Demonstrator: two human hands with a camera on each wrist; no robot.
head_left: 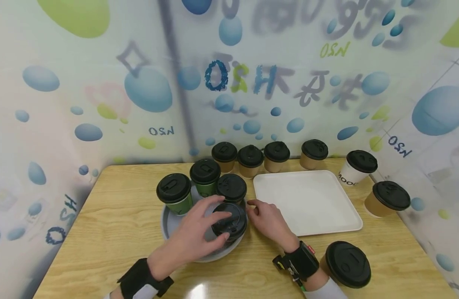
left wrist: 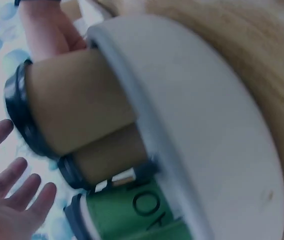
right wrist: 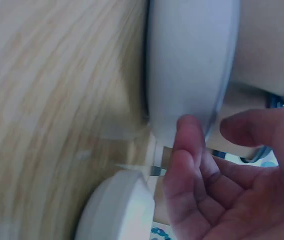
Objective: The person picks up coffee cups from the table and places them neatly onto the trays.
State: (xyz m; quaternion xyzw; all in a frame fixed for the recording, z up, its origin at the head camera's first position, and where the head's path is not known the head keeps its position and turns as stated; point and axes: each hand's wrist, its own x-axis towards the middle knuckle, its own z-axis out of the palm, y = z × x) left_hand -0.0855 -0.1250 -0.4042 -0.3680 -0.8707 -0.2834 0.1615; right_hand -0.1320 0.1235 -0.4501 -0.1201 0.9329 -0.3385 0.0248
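Observation:
A round grey tray (head_left: 165, 224) carries two green paper cups (head_left: 180, 206) and two brown ones, all with black lids. Over the nearest brown cup (left wrist: 77, 102) my left hand (head_left: 193, 230) spreads its fingers and thumb. In the left wrist view, these fingertips (left wrist: 19, 165) stand off from its black lid (head_left: 231, 220). My right hand (head_left: 268, 220) is at the tray's right side. In the right wrist view, its thumb (right wrist: 247, 127) and curled fingers lie either side of the rim, pinching it. The second brown cup (head_left: 231, 187) stands just behind.
A white rectangular tray (head_left: 308, 203) lies right of the round one. Several lidded brown cups (head_left: 250, 160) line the table's back edge. A white cup (head_left: 358, 166) and a brown cup (head_left: 387, 199) stand at the right; another lidded cup (head_left: 347, 263) is beside my right forearm.

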